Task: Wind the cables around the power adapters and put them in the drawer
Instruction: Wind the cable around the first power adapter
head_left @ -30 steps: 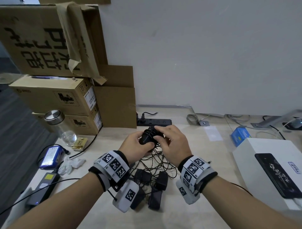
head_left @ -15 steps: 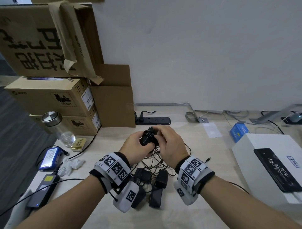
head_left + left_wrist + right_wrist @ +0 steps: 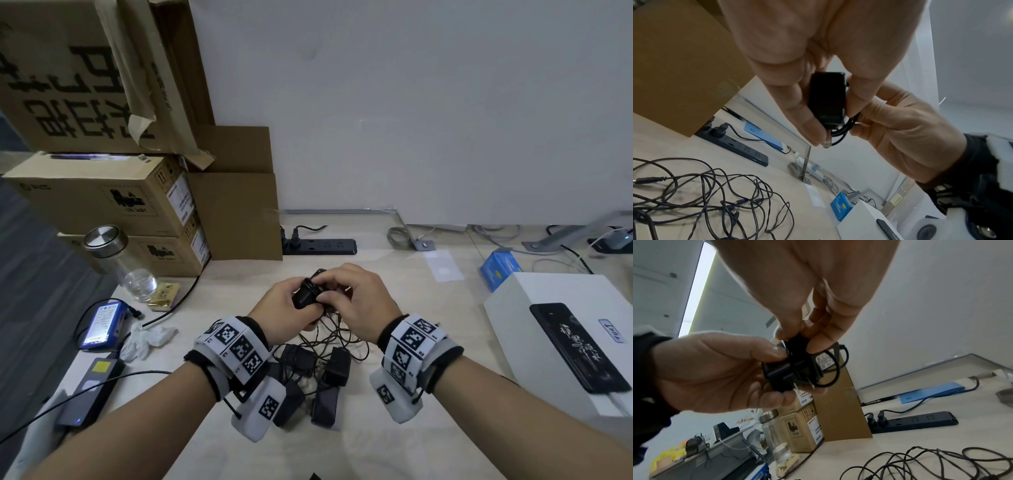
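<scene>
A black power adapter [image 3: 306,295] [image 3: 827,99] [image 3: 792,369] is held above the desk between both hands, its thin black cable [image 3: 835,365] looped round it and its two plug prongs showing in the right wrist view. My left hand [image 3: 282,308] grips the adapter body from the left. My right hand [image 3: 356,294] pinches the cable loops against the adapter's right side. Several more black adapters [image 3: 337,366] lie below my wrists in a tangle of loose cables [image 3: 715,199]. No drawer shows in any view.
Cardboard boxes [image 3: 113,202] stand stacked at the left, with a glass jar [image 3: 126,263] in front. A black power strip [image 3: 318,246] lies by the wall. A white box with a phone [image 3: 579,346] sits at the right, a small blue box [image 3: 500,267] behind it.
Both hands stay on the adapter at the same spot. The right hand's fingers have shifted slightly over the wound cable.
</scene>
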